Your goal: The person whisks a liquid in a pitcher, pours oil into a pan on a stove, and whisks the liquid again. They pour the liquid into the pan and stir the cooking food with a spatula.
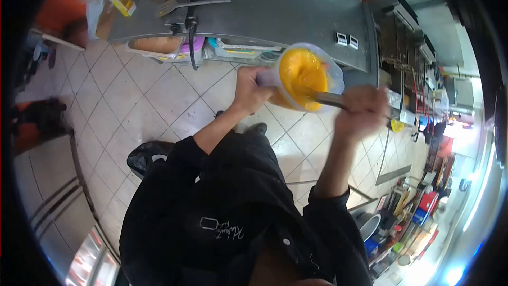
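My left hand is closed around the handle side of a clear plastic container, which is tilted so that its opening faces me. Inside lies a thick yellow-orange mixture with a swirled surface. My right hand, slightly blurred, grips the metal handle of a whisk. The whisk's wires reach into the mixture near the lower right part of the opening, and their tips are hidden in it. Both hands are held in the air in front of the counter's near edge.
A dark metal counter spans the top, bearing a slotted spatula and two small digital timers. Storage tubs sit beneath it. A black bag rests on the tiled floor at left. Crowded shelves stand at right.
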### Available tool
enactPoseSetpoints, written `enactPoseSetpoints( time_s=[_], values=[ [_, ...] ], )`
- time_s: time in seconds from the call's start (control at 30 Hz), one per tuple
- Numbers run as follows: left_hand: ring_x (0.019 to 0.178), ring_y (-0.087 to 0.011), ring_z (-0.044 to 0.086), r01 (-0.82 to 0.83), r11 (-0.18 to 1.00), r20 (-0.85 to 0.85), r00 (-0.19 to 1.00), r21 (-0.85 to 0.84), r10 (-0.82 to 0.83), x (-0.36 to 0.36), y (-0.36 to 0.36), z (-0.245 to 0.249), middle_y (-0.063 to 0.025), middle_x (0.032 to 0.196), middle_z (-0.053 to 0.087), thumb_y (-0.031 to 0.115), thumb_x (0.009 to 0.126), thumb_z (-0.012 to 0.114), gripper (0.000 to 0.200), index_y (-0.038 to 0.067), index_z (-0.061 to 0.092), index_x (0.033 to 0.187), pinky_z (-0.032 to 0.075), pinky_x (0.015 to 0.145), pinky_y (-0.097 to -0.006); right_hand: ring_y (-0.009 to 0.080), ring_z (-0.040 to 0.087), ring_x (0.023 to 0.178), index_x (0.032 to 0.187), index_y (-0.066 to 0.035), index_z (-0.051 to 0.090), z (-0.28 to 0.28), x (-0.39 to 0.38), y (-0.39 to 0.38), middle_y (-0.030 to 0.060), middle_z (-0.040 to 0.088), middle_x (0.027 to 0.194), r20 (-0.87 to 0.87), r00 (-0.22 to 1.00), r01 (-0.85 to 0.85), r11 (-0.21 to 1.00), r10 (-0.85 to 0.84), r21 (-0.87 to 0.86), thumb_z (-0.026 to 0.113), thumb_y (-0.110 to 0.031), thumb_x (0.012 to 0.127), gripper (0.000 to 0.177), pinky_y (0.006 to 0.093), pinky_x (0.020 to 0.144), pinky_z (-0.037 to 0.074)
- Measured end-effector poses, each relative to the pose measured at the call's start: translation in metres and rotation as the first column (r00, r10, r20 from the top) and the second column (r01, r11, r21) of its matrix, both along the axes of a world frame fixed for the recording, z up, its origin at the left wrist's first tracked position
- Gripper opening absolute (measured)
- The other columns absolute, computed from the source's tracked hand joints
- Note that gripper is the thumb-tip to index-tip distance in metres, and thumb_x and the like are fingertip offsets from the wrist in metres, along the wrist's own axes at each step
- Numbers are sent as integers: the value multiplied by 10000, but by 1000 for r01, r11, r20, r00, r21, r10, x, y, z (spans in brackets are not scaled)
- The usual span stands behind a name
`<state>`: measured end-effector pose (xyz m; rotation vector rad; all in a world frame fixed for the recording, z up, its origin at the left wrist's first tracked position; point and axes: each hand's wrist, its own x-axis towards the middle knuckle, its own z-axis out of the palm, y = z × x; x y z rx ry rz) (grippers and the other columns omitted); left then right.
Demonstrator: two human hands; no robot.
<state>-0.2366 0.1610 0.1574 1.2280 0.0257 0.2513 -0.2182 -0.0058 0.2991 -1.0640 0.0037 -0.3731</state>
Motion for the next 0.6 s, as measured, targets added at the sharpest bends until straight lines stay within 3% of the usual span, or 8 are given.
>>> enactPoseSetpoints(
  time_s=[0.1,0.17,0.3,0.33,0.37,0.43,0.5,0.6],
  values=[
    [551,-32,498,53,998,-25,998,30,-52,-4,8,7,33,608,583,-37,593,641,188,-40,673,778,395,489,-234,81,251,393,579,-146,316,8,7,-17,-37,257,456,61,996,54,983,-66,176,487,-200,946,407,267,369,224],
    [559,-37,505,62,994,-26,998,93,-60,-3,6,6,29,618,588,-34,588,647,220,-37,681,805,401,498,-231,73,235,397,578,-147,316,-22,2,6,-40,251,453,46,996,88,986,-82,-140,486,-239,945,415,260,369,195],
    [536,-16,421,6,994,8,1000,111,-7,-3,10,22,73,574,487,-18,589,667,109,13,576,641,302,476,-220,74,243,399,590,-139,349,19,1,-28,-37,285,482,121,992,-37,992,22,123,457,-258,956,400,243,393,232],
    [536,-18,426,28,997,-20,999,77,-26,-7,8,24,72,574,491,-17,582,670,115,15,574,635,309,476,-220,72,248,398,591,-151,332,3,3,-23,-34,283,476,101,994,43,998,-46,37,442,-266,961,402,235,403,246],
    [536,-18,426,33,997,-14,999,77,-32,-6,7,23,72,574,491,-17,582,670,115,15,574,635,309,476,-220,69,249,400,585,-163,298,-16,10,-7,-32,274,474,-46,929,362,928,-367,-85,421,-286,965,418,237,397,238],
    [532,-19,427,17,989,-31,999,147,-13,0,5,17,72,568,491,-23,574,667,112,15,578,630,315,472,-222,73,256,396,581,-159,301,-3,-8,9,-23,287,470,2,1000,16,984,-16,-178,438,-250,962,415,244,393,244],
    [551,-23,465,35,993,-9,999,117,-34,-1,9,7,58,598,541,-25,591,656,124,-10,630,712,358,485,-224,86,265,390,588,-142,325,21,-2,-20,-13,290,469,116,992,-67,984,48,164,455,-213,957,398,253,381,238],
    [564,-25,501,50,997,-6,999,56,-50,-1,5,6,43,621,589,-28,607,645,184,-31,683,787,398,495,-224,78,259,389,586,-141,305,-5,-1,-11,-23,281,471,105,994,-14,999,11,31,446,-229,957,407,264,363,222]
  ],
)
